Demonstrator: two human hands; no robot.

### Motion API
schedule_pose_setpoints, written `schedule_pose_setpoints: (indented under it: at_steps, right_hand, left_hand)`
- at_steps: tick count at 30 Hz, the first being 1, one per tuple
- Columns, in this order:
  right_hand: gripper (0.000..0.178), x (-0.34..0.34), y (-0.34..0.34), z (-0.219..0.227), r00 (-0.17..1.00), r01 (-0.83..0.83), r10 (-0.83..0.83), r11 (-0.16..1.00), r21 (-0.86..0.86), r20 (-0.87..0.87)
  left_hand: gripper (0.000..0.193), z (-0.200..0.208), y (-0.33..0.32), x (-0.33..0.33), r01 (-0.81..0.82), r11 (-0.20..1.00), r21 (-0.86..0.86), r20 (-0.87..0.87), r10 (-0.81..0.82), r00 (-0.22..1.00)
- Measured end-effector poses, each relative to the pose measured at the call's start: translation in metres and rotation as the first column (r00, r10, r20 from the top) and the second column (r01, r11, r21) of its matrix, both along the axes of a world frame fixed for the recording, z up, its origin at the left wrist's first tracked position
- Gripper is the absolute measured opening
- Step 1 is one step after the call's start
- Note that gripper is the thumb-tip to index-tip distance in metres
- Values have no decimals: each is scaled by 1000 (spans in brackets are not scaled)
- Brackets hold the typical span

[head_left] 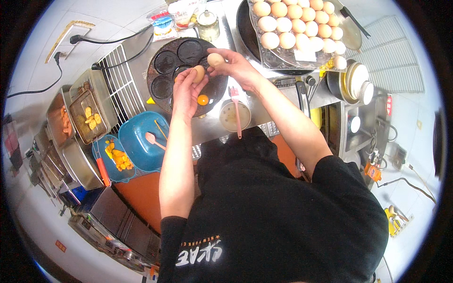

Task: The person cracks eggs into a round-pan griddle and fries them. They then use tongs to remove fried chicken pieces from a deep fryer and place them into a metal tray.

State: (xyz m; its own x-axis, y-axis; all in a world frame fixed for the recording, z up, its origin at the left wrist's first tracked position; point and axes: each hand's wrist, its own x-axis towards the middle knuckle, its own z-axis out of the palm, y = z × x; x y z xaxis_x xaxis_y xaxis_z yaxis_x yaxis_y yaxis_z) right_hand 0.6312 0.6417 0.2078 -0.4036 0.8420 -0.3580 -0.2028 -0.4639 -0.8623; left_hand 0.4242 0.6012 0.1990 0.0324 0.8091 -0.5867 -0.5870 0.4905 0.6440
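Note:
My left hand point(185, 98) is closed around a brown egg point(198, 74) above a black pan point(157, 70) with several round wells. In the fingers of my right hand point(239, 68) is another brown egg point(215, 60), just up and to the right of the first. I cannot tell whether either shell is cracked. Below my left fingers, a raw egg yolk point(203, 100) lies in a well at the pan's near right. My hands hide some of the wells. A pink brush point(239, 117) rests across a small bowl point(225, 123) right of the pan.
A tray of eggs point(297, 26) stands at the back right over a dark pan. A glass jar point(207, 30) and packets point(163, 26) sit behind the wells. To the left are a blue container point(141, 125), a wire fry basket point(85, 123) and a white rack point(118, 78).

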Motion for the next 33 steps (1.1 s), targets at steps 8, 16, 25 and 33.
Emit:
schedule_pose_setpoints:
  at_steps: [8, 16, 25, 33]
  right_hand:
    - [51, -7, -2, -8, 918, -123, -46, 912, 391, 395]
    - [42, -21, -5, -12, 780, -177, -184, 853, 491, 599]
    - [42, -23, -3, -33, 782, -183, -259, 774, 606, 567]
    - [49, -14, -3, -46, 758, -315, -272, 643, 698, 593]
  left_hand:
    - [38, 3, 14, 3, 425, 899, 105, -634, -268, 725]
    - [41, -3, 12, 16, 565, 813, 139, -960, -29, 278]
    - [38, -21, 12, 27, 482, 845, 232, -937, 60, 345]
    - [38, -25, 11, 23, 480, 860, 173, -943, 4, 333]
